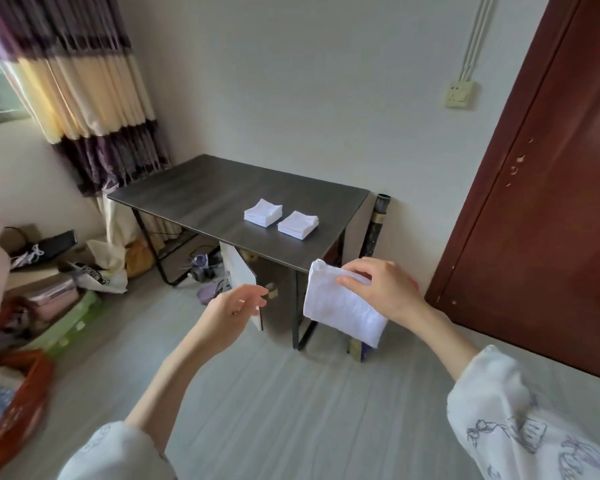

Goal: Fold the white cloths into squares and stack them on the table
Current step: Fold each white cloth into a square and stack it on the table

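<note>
Right grip (pixel 378 289): thumb and curled fingers pinch the upper edge of a partly folded white cloth (pixel 343 308), which hangs in the air in front of the dark grey wooden tabletop (pixel 205 188), just off its near right corner and not touching it. That forearm reaches forward from a loose white printed sleeve (pixel 534 427), wrist bent so the back of the hand faces up. Left grip (pixel 236 306) holds nothing; its fingers are loosely bent and apart, pointing toward the cloth with a gap between, palm turned inward, forearm angled up from the lower left. On the tabletop, toward its near edge and right half, sit two stacks of folded white cloth squares: one stack (pixel 263 212) farther in, the other stack (pixel 298 225) just beside it, nearer the right edge, not touching.
</note>
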{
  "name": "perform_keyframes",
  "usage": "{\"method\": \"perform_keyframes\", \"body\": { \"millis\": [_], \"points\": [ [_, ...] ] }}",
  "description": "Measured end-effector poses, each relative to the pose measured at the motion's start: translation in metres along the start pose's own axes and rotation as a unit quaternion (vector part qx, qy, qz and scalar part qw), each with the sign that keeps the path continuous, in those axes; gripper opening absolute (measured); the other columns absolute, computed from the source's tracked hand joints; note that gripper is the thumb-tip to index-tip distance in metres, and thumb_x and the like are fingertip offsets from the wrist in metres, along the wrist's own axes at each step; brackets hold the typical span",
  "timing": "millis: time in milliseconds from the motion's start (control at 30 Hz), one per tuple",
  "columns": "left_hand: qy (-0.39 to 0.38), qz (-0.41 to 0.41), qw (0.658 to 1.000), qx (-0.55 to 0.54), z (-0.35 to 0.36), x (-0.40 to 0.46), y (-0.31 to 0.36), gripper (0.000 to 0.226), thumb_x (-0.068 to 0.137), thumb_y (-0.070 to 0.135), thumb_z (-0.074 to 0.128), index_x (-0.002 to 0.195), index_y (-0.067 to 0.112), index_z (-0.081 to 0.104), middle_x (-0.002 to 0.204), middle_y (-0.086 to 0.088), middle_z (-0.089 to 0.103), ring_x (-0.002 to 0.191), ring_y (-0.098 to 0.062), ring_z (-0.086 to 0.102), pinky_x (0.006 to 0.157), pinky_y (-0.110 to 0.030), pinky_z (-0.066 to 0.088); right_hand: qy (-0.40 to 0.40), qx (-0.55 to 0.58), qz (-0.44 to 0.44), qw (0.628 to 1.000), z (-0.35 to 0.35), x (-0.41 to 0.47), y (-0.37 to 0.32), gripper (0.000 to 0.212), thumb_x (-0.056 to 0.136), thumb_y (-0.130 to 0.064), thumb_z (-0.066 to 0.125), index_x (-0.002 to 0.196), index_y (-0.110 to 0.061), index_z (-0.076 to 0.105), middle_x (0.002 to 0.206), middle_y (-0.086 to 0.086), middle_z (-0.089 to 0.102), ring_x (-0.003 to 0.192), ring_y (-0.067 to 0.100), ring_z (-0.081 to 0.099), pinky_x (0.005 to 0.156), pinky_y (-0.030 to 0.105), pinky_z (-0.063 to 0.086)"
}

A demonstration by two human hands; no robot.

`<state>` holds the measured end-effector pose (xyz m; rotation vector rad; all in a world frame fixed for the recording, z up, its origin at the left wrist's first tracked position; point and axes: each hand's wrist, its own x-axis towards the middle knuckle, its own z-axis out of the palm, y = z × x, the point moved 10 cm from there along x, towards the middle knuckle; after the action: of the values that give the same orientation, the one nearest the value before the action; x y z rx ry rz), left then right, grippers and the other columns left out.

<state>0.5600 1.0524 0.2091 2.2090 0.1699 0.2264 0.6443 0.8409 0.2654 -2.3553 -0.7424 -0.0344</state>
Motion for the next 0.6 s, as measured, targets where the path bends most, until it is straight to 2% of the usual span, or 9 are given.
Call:
{"method": "perform_keyframes", "body": {
  "millis": [200, 300, 400, 500, 600],
  "points": [
    [0.011, -0.023, 1.000, -0.011, -0.028, 0.118, -0.032, 0.019, 0.096, 0.024, 0.043, 0.103, 0.032, 0.058, 0.096, 0.009, 0.067, 0.085, 0.000, 0.064, 0.080, -0.032, 0.053, -0.032, 0.052, -0.016, 0.998, 0.025, 0.133, 0.005, 0.015, 0.088, -0.034, 0.059, 0.094, -0.023, 0.069, 0.091, -0.012, 0.066, 0.087, 0.007, 0.059, 0.078, 0.024, 0.045],
    [-0.003, -0.035, 0.999, -0.017, -0.026, 0.168, -0.056, 0.017, 0.094, 0.023, 0.050, 0.106, 0.030, 0.059, 0.101, 0.008, 0.067, 0.093, -0.009, 0.065, 0.088, -0.032, 0.051, -0.053, 0.060, -0.013, 0.997, 0.044, 0.185, 0.014, 0.017, 0.088, -0.033, 0.060, 0.097, -0.022, 0.069, 0.093, -0.011, 0.066, 0.089, 0.007, 0.059, 0.080, 0.024, 0.046],
    [-0.024, -0.049, 0.998, -0.025, -0.020, 0.220, -0.079, 0.023, 0.093, 0.026, 0.051, 0.115, 0.026, 0.057, 0.107, 0.009, 0.064, 0.099, -0.011, 0.062, 0.089, -0.032, 0.051, -0.070, 0.070, -0.007, 0.995, 0.062, 0.238, 0.025, 0.021, 0.088, -0.034, 0.060, 0.101, -0.021, 0.069, 0.096, -0.013, 0.065, 0.092, 0.006, 0.058, 0.080, 0.018, 0.044],
    [-0.067, -0.060, 0.995, -0.046, -0.012, 0.274, -0.105, 0.034, 0.092, 0.033, 0.052, 0.125, 0.026, 0.050, 0.113, 0.012, 0.061, 0.104, -0.008, 0.059, 0.090, -0.032, 0.050, -0.065, 0.089, 0.010, 0.994, 0.078, 0.291, 0.037, 0.023, 0.087, -0.032, 0.061, 0.103, -0.017, 0.069, 0.094, -0.015, 0.063, 0.094, 0.006, 0.058, 0.077, 0.011, 0.039],
    [-0.138, -0.056, 0.982, -0.116, -0.004, 0.330, -0.124, 0.044, 0.089, 0.035, 0.057, 0.131, 0.026, 0.046, 0.122, 0.011, 0.058, 0.110, -0.006, 0.057, 0.093, -0.030, 0.047, -0.059, 0.098, 0.024, 0.993, 0.095, 0.344, 0.047, 0.021, 0.088, -0.028, 0.061, 0.102, -0.015, 0.069, 0.093, -0.014, 0.062, 0.095, 0.009, 0.058, 0.081, 0.015, 0.041]
  ]
}}
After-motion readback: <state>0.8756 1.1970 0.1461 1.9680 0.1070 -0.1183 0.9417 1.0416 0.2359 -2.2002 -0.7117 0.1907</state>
